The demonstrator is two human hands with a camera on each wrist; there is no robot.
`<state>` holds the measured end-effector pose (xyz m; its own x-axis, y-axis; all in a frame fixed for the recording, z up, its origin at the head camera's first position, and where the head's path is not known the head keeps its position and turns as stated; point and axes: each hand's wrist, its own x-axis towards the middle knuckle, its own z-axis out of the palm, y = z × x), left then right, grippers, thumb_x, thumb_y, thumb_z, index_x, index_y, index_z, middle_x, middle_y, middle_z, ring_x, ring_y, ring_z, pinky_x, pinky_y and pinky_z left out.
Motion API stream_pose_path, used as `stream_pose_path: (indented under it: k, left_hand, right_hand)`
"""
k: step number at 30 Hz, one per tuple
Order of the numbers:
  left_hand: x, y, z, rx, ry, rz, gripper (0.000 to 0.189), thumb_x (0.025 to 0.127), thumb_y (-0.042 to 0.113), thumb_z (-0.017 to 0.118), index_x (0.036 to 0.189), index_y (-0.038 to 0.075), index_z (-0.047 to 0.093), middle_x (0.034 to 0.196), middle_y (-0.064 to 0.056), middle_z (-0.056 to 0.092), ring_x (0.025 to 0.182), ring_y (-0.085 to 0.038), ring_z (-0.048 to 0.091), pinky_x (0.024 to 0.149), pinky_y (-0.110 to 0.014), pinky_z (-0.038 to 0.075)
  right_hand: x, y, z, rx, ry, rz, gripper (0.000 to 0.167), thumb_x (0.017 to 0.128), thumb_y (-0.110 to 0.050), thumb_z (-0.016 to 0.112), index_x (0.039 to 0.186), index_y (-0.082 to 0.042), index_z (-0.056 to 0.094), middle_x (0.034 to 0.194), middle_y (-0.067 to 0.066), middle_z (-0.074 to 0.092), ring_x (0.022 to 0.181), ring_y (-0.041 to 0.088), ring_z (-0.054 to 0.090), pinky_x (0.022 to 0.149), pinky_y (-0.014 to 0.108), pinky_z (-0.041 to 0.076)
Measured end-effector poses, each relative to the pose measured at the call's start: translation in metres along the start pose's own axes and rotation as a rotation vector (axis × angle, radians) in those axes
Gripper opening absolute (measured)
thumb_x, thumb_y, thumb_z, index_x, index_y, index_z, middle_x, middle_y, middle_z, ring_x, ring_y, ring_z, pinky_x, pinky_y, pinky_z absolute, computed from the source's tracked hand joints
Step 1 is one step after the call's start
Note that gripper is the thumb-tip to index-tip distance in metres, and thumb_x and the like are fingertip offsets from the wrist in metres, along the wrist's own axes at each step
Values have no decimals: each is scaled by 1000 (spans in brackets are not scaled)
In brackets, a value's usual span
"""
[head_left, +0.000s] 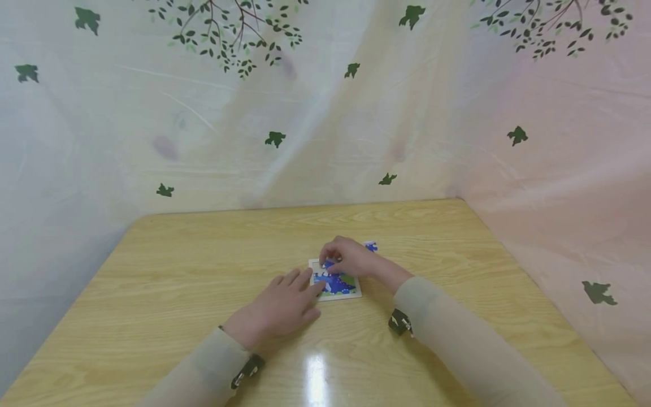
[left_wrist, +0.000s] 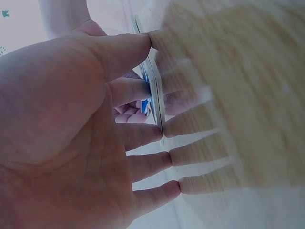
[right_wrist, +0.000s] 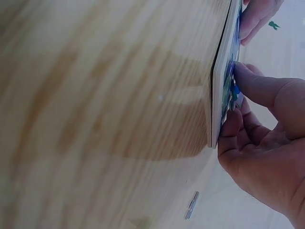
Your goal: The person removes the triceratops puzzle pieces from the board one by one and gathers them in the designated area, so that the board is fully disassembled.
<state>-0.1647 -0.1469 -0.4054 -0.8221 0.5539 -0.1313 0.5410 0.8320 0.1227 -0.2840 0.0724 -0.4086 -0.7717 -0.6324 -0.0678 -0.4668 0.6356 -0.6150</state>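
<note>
- Right fingers (head_left: 328, 249): blue piece (head_left: 328, 264) is being pinched.
- Left fingers (head_left: 304, 278), spread: puzzle board (head_left: 339, 298) is being touched.
- Jamming is possibly being risked through misalignment.

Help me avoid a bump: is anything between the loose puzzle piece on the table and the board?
Yes: in the head view, the right hand covers the far right corner of the board, between it and the loose piece.
</note>
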Motion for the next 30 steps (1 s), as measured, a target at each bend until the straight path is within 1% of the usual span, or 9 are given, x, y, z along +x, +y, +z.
stream_pose_path:
  k: [6, 10, 15, 18, 20, 22, 26, 30]
  left_hand:
    - [0, -1, 0, 16, 1, 4, 62, 117, 46, 52, 170, 15, 46, 176, -24, 33, 161, -49, 32, 128, -70, 30]
    - [0, -1, -1, 7, -3, 4, 62, 117, 46, 52, 170, 15, 46, 176, -24, 33, 161, -50, 31, 128, -70, 30]
    - [0, -1, -2, 2, -8, 0, 62, 117, 46, 52, 170, 15, 45, 177, -23, 32, 161, -49, 31, 129, -69, 29]
    - [1, -1, -2, 6, -6, 0, 62, 117, 46, 52, 170, 15, 45, 177, -23, 33, 161, -49, 31, 129, -69, 29]
    - [1, -2, -2, 3, -5, 1, 62, 117, 46, 52, 170, 15, 45, 177, -23, 33, 161, -49, 31, 129, -69, 29]
    - [0, -2, -3, -2, -7, 1, 62, 117, 46, 52, 170, 15, 45, 177, -23, 32, 162, -49, 30, 129, -69, 29]
    - [0, -2, -3, -5, -7, 2, 62, 117, 45, 52, 170, 15, 45, 177, -23, 32, 162, -48, 30, 129, -68, 29]
    - [0, -3, -3, -1, -7, 1, 62, 117, 45, 53, 170, 15, 45, 177, -23, 32, 162, -48, 31, 129, -67, 30]
  right_hand:
    - [2, 1, 1, 44, -2, 13, 16, 105, -8, 77, 111, -22, 77, 124, -1, 70, 124, 24, 64, 115, 49, 52]
    - [1, 4, 2, 80, 0, 18, 19, 107, -5, 73, 113, -22, 78, 127, -2, 72, 127, 23, 64, 117, 48, 52]
    - [-1, 3, 1, 90, 3, 7, 24, 108, -3, 69, 124, -19, 77, 126, 1, 73, 123, 23, 65, 113, 48, 54]
    - [-2, 2, 0, 89, 1, 13, 26, 109, -4, 69, 131, -17, 74, 123, 2, 72, 119, 22, 66, 111, 47, 55]
    - [-2, 2, 0, 93, 5, 25, 26, 109, -6, 70, 133, -15, 71, 121, 1, 71, 117, 21, 66, 110, 46, 56]
    - [-2, 2, -1, 99, 14, 35, 24, 108, -7, 71, 131, -13, 69, 119, 1, 70, 115, 20, 66, 108, 45, 57]
    - [-1, 3, -2, 118, 29, 46, 18, 106, -7, 74, 122, -12, 67, 115, 1, 70, 111, 20, 65, 105, 43, 57]
    - [-1, 3, -2, 131, 20, 39, 12, 107, -7, 74, 116, -14, 69, 112, -1, 71, 108, 18, 65, 104, 43, 57]
